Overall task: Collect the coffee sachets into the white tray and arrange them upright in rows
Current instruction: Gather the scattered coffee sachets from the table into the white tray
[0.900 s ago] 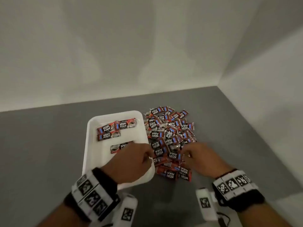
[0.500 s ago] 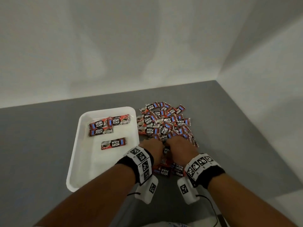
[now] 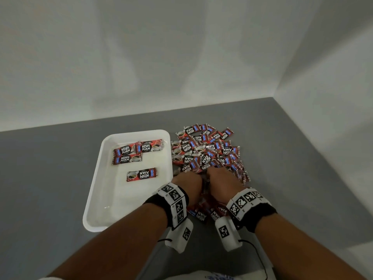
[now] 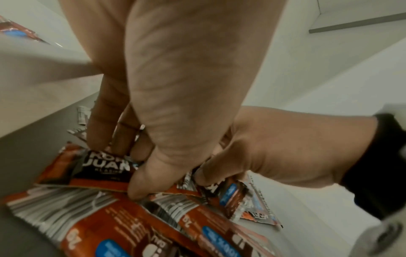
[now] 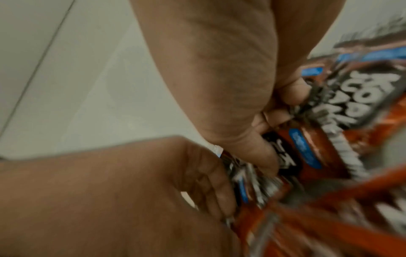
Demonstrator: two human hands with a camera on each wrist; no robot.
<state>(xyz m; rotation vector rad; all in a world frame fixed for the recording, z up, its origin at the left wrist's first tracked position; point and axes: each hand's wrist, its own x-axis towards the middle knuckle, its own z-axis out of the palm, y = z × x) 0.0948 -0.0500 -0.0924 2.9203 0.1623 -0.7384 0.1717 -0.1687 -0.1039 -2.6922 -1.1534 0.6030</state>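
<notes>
Sachets (image 3: 141, 174): four in white tray (image 3: 96, 201).

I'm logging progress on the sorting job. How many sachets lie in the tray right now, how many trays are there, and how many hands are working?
Coffee sachets in the white tray, all lying flat: 4
White trays: 1
Hands in the loose pile: 2, left hand and right hand
Loose sachets in the pile: too many and overlapped to count
Total counted: 7
</notes>
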